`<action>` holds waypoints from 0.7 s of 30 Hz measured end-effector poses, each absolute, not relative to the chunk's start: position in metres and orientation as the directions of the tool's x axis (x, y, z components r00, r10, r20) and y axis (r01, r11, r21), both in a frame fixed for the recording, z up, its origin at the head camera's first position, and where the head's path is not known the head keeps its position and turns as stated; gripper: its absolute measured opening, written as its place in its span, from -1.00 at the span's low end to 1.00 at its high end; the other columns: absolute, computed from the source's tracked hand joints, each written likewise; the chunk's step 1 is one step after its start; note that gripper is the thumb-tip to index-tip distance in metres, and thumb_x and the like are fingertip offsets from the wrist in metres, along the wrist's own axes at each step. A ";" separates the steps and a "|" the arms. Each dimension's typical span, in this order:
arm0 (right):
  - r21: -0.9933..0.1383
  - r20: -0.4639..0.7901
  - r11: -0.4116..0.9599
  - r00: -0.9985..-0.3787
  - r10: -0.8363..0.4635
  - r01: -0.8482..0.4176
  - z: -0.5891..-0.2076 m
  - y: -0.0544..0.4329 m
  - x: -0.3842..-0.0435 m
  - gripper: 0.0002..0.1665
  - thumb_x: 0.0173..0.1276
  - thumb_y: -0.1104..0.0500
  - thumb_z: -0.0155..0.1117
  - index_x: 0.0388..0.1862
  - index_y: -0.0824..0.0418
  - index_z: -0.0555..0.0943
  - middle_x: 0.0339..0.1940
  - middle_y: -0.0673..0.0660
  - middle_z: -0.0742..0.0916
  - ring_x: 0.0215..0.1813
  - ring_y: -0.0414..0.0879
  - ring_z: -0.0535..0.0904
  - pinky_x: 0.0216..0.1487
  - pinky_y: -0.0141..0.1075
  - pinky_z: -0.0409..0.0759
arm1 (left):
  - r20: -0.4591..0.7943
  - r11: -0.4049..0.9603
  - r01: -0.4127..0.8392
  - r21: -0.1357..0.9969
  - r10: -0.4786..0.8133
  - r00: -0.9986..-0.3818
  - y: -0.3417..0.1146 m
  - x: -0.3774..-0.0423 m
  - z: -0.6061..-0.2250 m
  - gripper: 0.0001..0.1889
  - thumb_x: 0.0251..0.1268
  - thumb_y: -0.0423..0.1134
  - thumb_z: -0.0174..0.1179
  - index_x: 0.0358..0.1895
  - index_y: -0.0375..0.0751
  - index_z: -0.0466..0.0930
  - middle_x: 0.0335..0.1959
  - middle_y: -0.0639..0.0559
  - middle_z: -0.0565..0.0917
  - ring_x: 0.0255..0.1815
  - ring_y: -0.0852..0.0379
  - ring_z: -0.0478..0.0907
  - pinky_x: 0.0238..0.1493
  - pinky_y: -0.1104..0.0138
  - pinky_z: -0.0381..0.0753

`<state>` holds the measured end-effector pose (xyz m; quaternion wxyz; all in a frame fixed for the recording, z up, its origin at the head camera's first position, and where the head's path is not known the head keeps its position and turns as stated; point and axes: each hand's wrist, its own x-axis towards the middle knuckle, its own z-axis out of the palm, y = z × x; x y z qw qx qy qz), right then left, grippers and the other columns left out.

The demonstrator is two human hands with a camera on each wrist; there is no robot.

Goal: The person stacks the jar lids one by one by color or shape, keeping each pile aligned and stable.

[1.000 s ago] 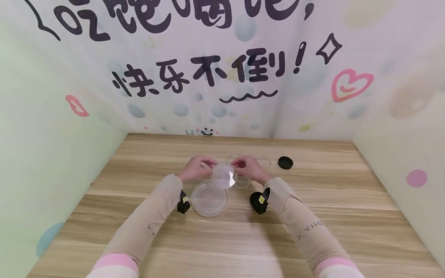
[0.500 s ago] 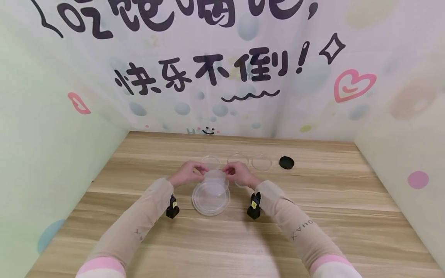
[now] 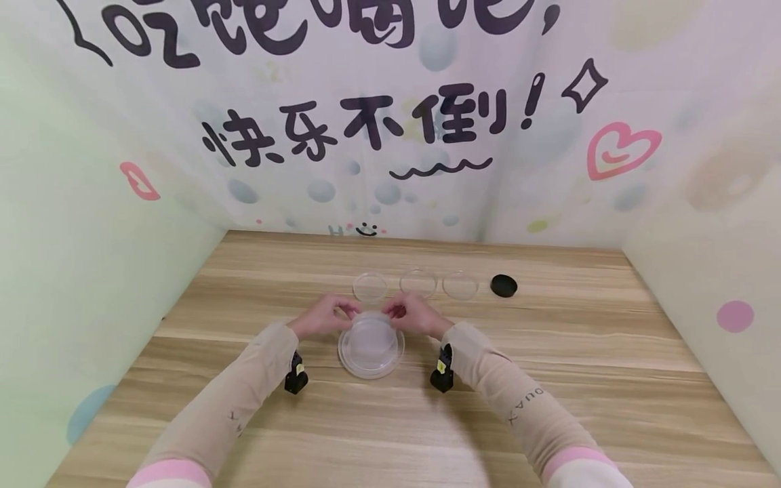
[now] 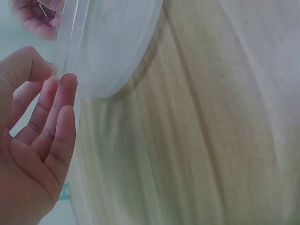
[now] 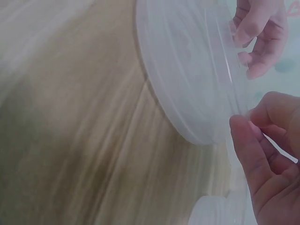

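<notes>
A clear, round, shallow dish point(image 3: 372, 339) hangs over a wider clear plastic disc point(image 3: 370, 375) lying on the table. With thumb and fingertips my left hand point(image 3: 325, 316) pinches the dish's left far edge. My right hand point(image 3: 419, 314) pinches its right far edge. In the left wrist view the dish point(image 4: 70, 42) is nearly edge-on, tilted over the wider disc point(image 4: 119, 47). The right wrist view also has the dish point(image 5: 220, 51) above the wider disc point(image 5: 164, 79); whether they touch at the near side I cannot tell.
Beyond the hands lie three thin clear discs: a left one point(image 3: 369, 287), a middle one point(image 3: 418, 283) and a right one point(image 3: 460, 285). A black round cap point(image 3: 504, 285) is beside them. Another clear piece point(image 5: 208, 211) shows low in the right wrist view. Walls enclose the table point(image 3: 366, 434).
Both hands have come nearer and to the left, bringing the clear dish from above the far side to over the wider disc. The far left disc is now uncovered.
</notes>
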<state>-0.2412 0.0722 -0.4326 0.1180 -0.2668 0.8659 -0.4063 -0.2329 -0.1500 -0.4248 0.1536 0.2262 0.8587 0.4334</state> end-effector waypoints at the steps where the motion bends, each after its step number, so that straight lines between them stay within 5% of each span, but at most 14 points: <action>1: -0.768 0.001 0.530 -0.829 -0.560 -0.359 -0.434 0.072 -0.241 -0.72 -0.01 0.47 0.19 -0.25 0.38 0.59 -0.38 0.15 0.65 -0.34 -0.16 0.51 -0.32 -0.44 0.51 | -0.073 0.515 0.247 0.821 0.523 -0.849 -0.151 -0.233 -0.426 -0.68 -0.05 -0.54 0.15 -0.13 -0.39 0.54 -0.30 -0.15 0.58 -0.30 0.04 0.51 -0.33 0.34 0.54; 21: -0.780 0.037 0.468 -0.778 -0.628 -0.414 -0.441 0.071 -0.240 -0.73 -0.03 0.49 0.14 -0.27 0.44 0.59 -0.45 0.17 0.64 -0.40 -0.24 0.46 -0.38 -0.49 0.47 | -0.107 0.512 0.214 0.832 0.526 -0.844 -0.155 -0.229 -0.437 -0.63 -0.10 -0.55 0.14 -0.08 -0.47 0.51 -0.23 -0.22 0.59 -0.26 0.03 0.53 -0.24 0.33 0.54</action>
